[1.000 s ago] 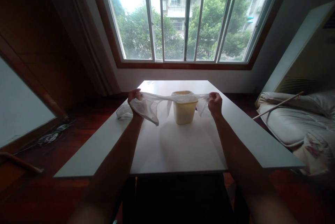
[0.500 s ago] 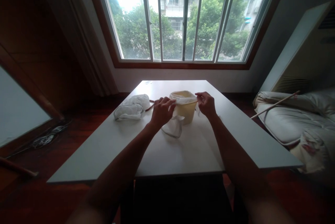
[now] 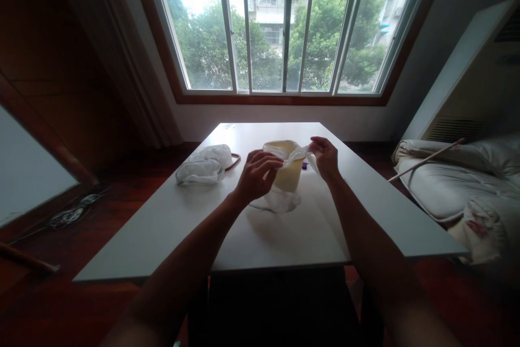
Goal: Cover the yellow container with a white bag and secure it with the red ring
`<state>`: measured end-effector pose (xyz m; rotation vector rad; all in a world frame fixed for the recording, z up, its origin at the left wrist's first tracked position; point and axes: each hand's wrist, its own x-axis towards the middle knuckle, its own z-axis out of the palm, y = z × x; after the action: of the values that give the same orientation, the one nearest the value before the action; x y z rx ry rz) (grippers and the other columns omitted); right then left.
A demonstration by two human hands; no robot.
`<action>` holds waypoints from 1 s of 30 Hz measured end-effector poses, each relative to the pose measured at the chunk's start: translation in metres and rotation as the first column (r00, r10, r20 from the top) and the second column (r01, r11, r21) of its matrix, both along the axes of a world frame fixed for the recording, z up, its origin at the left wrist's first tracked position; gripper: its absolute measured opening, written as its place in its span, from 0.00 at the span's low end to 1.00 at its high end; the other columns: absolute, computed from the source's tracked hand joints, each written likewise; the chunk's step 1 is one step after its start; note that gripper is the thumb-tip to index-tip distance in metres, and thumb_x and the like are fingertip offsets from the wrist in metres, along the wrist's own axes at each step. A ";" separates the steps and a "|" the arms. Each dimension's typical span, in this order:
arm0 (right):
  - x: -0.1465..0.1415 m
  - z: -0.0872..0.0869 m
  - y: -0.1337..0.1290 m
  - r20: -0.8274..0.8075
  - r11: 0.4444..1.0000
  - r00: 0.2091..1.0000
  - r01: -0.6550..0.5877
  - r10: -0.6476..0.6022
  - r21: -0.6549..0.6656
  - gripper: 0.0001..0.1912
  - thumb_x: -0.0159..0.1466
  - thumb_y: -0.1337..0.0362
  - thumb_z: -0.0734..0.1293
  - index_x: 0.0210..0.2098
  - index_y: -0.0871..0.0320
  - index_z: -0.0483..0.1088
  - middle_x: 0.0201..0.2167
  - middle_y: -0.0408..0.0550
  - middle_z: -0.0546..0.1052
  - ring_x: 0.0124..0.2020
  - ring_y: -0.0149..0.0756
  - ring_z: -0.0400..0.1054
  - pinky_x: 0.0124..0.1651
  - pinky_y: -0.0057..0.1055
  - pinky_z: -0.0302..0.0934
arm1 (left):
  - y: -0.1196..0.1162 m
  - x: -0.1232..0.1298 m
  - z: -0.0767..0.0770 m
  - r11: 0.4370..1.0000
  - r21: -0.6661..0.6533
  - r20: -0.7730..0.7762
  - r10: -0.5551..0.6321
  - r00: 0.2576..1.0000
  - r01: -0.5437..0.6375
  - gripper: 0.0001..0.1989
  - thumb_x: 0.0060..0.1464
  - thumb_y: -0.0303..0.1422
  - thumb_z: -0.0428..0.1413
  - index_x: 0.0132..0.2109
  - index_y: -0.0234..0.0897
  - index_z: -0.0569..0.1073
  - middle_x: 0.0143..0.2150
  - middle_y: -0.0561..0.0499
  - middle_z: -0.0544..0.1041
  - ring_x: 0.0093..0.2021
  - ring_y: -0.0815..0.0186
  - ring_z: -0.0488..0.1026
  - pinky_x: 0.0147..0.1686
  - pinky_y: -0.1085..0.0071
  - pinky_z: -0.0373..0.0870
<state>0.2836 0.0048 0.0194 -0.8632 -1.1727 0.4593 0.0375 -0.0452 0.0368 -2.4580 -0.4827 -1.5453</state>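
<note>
A pale yellow bin [image 3: 287, 178] stands upright on the white table [image 3: 284, 239], with a thin white plastic bag [image 3: 291, 158] in its mouth. My left hand [image 3: 259, 174] is closed on the bag's edge at the near left of the rim. To the right of the bin, my right hand [image 3: 325, 157] pinches the same edge. Between the two hands the edge is drawn up, a little off the near rim. A loose, sheer piece of white plastic [image 3: 280, 202] lies at the foot of the bin; whether it joins the bag I cannot tell.
A crumpled white bundle [image 3: 205, 165] lies on the table's left side, beside a brown loop [image 3: 233, 161]. A small purple thing [image 3: 304, 165] shows behind the bin. Right of the table are a folded mattress [image 3: 442, 174] and a thin stick [image 3: 430, 157].
The bag's near edge, which lay along the rim, is now lifted and stretched between my hands. My left hand has shifted slightly right. The purple thing has come into view.
</note>
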 end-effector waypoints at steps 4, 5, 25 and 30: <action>0.006 -0.001 -0.003 0.078 1.000 0.997 0.024 -0.022 -0.019 0.13 0.59 0.60 0.67 0.43 0.58 0.74 0.32 0.45 0.76 0.32 0.34 0.70 0.42 0.36 0.69 | -0.002 0.000 -0.009 1.000 -0.007 -0.164 -0.007 0.986 0.006 0.06 0.60 0.28 0.54 0.40 0.41 0.76 0.38 0.51 0.82 0.42 0.63 0.76 0.49 0.59 0.68; 0.008 -0.002 -0.004 0.140 0.999 0.989 0.053 -0.050 -0.014 0.13 0.60 0.60 0.66 0.42 0.58 0.75 0.33 0.47 0.77 0.32 0.34 0.70 0.42 0.37 0.68 | -0.002 -0.001 -0.011 1.000 -0.019 -0.199 0.009 0.980 -0.013 0.07 0.60 0.29 0.54 0.40 0.41 0.77 0.39 0.50 0.82 0.42 0.62 0.76 0.48 0.59 0.68; 0.031 -0.006 -0.002 0.397 0.978 0.917 0.122 -0.046 -0.170 0.14 0.61 0.64 0.62 0.42 0.60 0.76 0.41 0.53 0.81 0.41 0.42 0.75 0.48 0.41 0.68 | 0.028 -0.015 0.030 0.928 -0.372 0.162 0.074 0.984 -0.009 0.17 0.65 0.43 0.51 0.48 0.37 0.77 0.47 0.43 0.80 0.48 0.59 0.77 0.50 0.59 0.74; 0.015 -0.002 -0.012 0.243 0.942 0.947 -0.130 0.211 -0.310 0.34 0.65 0.45 0.65 0.63 0.59 0.65 0.62 0.61 0.70 0.57 0.48 0.69 0.54 0.45 0.68 | 0.059 0.018 0.033 0.924 -0.371 -0.309 -0.031 0.951 -0.090 0.21 0.67 0.46 0.47 0.43 0.41 0.80 0.48 0.45 0.81 0.50 0.58 0.76 0.54 0.57 0.70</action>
<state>0.2986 -0.0067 0.0176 -1.1089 -1.4669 0.6847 0.0554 0.0135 0.0694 -2.8963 -0.8231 -1.0990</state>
